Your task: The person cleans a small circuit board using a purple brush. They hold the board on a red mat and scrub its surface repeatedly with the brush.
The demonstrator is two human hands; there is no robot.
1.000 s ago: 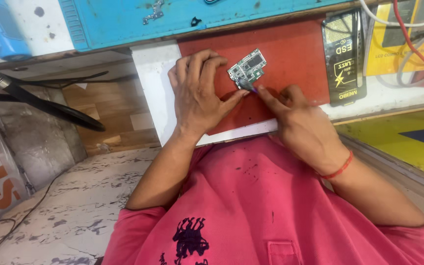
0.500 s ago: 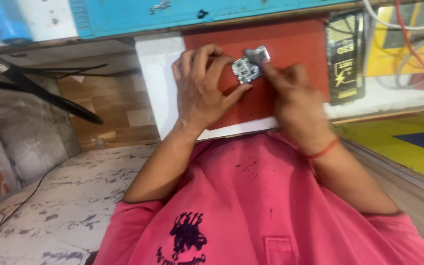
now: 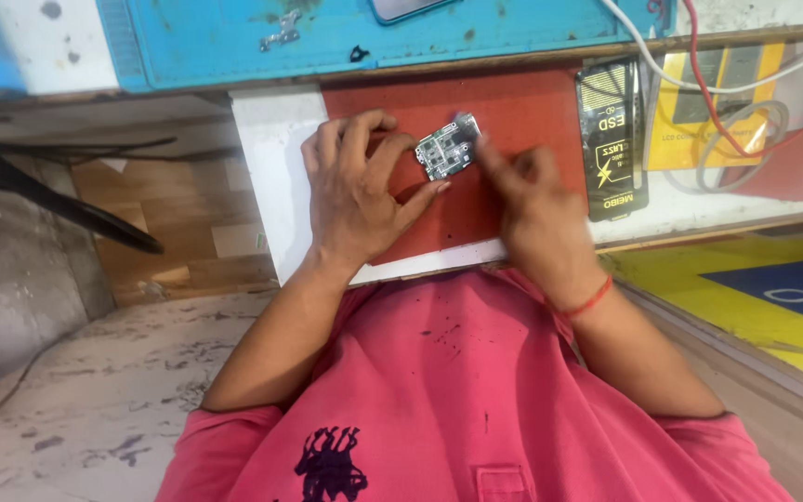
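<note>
A small green and silver circuit board [image 3: 447,147] lies on a red mat [image 3: 532,107] on a white bench top. My left hand [image 3: 357,191] rests on the mat just left of the board, with its fingertips and thumb at the board's left edge, steadying it. My right hand [image 3: 532,204] comes in from the right and is blurred with motion. Its fingertips touch the board's upper right corner. Whether that hand holds a tool cannot be made out.
A black packet with yellow markings [image 3: 611,139] lies right of the mat. Beyond it are yellow packaging [image 3: 699,112] and red and white cables [image 3: 727,88]. A blue case [image 3: 374,33] runs along the back edge. A black hose [image 3: 58,200] crosses the gap at left.
My right hand moved up from the board's lower edge to its upper right corner. The purple-tipped tool seen a second ago is no longer visible. The view shifted slightly.
</note>
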